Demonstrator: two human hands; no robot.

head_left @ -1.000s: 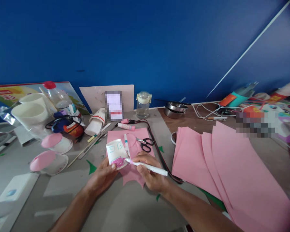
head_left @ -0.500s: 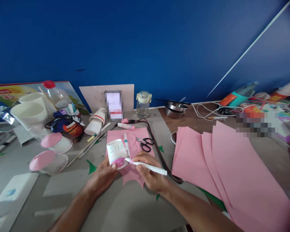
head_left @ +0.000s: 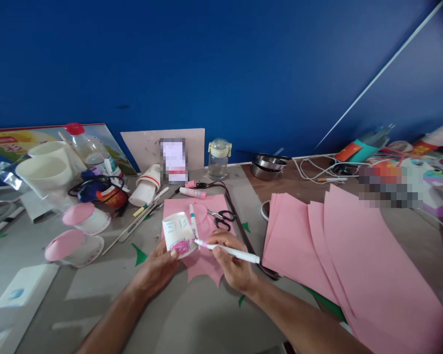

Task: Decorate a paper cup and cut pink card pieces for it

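My left hand (head_left: pixel 161 265) is closed on a white paper cup (head_left: pixel 177 227), tilted, with teal marks near its upper part and a scribbled pink patch lower down. A white marker (head_left: pixel 232 252) with a pink tip end is pinched in my right hand (head_left: pixel 232 263), its tip at the cup's right edge by the pink patch. Beneath and behind the cup lies cut pink paper (head_left: pixel 206 270). On that paper rest a second marker (head_left: pixel 192 216) with a teal band and a pair of black-handled scissors (head_left: pixel 223 220).
Two paper cups with pink tops (head_left: pixel 74 247) lie at left, near stacked cups (head_left: pixel 44 172). A phone (head_left: pixel 174 160) and a glass jar (head_left: pixel 219 160) stand by the blue wall. Large pink sheets (head_left: pixel 372 255) cover the right side, beyond a dark cord (head_left: pixel 232 199).
My right hand and the marker have shifted slightly to the right, so the tip sits a little off the pink patch. The left hand and cup have barely moved.
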